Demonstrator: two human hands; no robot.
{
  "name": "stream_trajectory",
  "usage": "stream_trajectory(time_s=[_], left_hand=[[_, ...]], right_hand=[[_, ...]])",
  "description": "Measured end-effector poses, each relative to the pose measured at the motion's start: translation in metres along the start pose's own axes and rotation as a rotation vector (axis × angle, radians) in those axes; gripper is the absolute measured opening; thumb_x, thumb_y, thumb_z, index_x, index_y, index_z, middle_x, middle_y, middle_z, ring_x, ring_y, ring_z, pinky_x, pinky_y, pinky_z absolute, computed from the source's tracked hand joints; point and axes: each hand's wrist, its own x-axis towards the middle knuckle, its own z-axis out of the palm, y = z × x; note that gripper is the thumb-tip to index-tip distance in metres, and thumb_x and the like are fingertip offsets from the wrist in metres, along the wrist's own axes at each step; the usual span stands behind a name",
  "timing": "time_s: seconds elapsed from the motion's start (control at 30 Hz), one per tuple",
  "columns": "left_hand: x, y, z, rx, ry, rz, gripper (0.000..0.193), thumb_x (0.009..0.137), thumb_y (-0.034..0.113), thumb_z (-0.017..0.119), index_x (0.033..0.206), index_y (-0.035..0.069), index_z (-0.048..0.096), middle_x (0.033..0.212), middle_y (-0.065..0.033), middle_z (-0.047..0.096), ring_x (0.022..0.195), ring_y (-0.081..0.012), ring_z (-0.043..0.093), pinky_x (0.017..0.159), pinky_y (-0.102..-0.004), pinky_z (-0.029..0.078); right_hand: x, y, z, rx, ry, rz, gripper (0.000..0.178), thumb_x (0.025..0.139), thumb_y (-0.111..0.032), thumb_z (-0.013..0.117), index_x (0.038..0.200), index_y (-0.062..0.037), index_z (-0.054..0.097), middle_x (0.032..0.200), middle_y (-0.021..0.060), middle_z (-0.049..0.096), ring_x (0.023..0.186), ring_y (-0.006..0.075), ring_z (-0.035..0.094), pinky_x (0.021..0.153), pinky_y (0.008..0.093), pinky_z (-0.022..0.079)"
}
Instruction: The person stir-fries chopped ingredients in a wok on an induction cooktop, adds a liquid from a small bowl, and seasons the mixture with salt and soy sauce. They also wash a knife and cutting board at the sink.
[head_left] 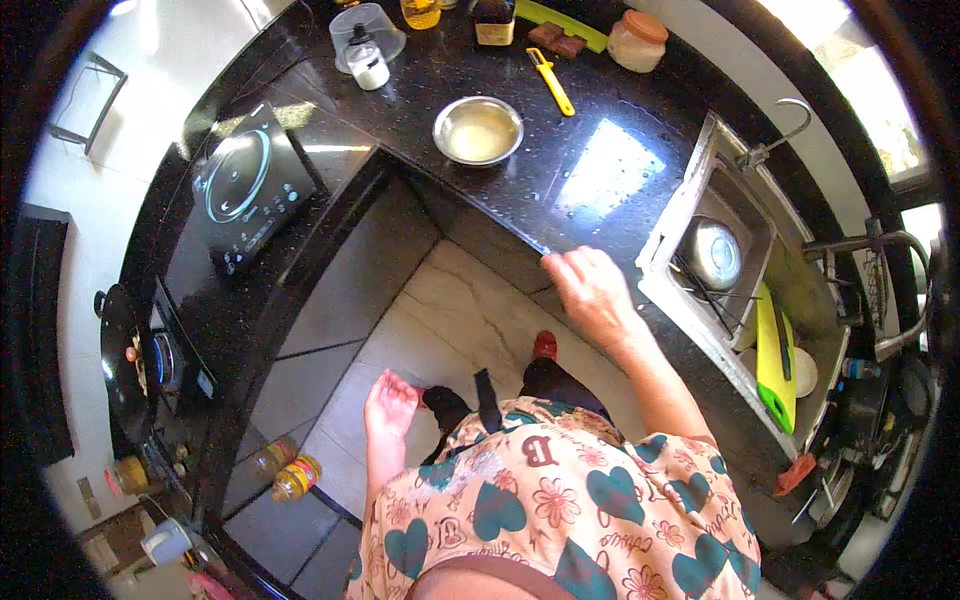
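Note:
My right hand is at the front edge of the black speckled counter, left of the sink. Its fingers are curled together, and whatever they may hold is hidden. Low at my side, over the floor, my left hand is empty, with its fingers loosely apart. A steel bowl with a pale content stands on the counter ahead of both hands. Beyond it lies a yellow-handled peeler. Neither hand touches the bowl or the peeler.
The sink on the right holds a steel pot and a green cutting board. At left are a black cooktop and a wok. A jar and a pump bottle stand at the back.

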Motion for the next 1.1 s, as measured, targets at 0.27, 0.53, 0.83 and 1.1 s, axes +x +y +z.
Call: stream_trajectory(time_s=[0.27,0.53,0.83,1.1], left_hand=[[0.026,-0.08,0.143,0.172,-0.233,-0.072,0.014,0.091,0.021,0.06,0.101,0.011,0.064,0.084,-0.0029,0.066,0.074,-0.0177,0.062,0.069,-0.0355,0.054],[0.064,-0.036,0.218,0.163,-0.253,0.026,0.009,0.09,0.017,0.06,0.096,0.011,0.063,0.081,-0.003,0.064,0.072,-0.0175,0.06,0.066,-0.0343,0.051],[0.126,0.048,0.27,0.158,-0.24,-0.018,0.011,0.09,0.016,0.061,0.098,0.009,0.062,0.081,-0.0037,0.063,0.072,-0.0188,0.06,0.067,-0.0358,0.052],[0.178,0.141,0.354,0.376,-0.318,0.208,0.019,0.087,0.02,0.068,0.101,0.01,0.061,0.081,-0.0027,0.063,0.071,-0.0159,0.061,0.065,-0.033,0.053]], right_hand=[[-0.132,0.16,-0.061,0.04,-0.005,0.741,0.043,0.073,0.001,0.064,0.115,-0.0054,0.06,0.085,0.0152,0.063,0.081,0.0282,0.062,0.075,0.0378,0.05],[-0.128,0.186,-0.043,-0.221,-0.035,0.731,0.069,0.068,-0.002,0.075,0.131,-0.0079,0.047,0.134,0.0192,0.044,0.126,0.0377,0.042,0.108,0.048,0.031],[0.022,0.147,0.001,-0.273,0.01,0.615,0.062,0.072,-0.002,0.071,0.13,-0.0058,0.048,0.133,0.0196,0.046,0.124,0.038,0.044,0.105,0.0463,0.034],[0.124,0.101,0.03,-0.296,-0.049,0.612,0.058,0.07,-0.002,0.069,0.125,-0.0058,0.052,0.131,0.0176,0.049,0.124,0.0358,0.045,0.106,0.0465,0.034]])
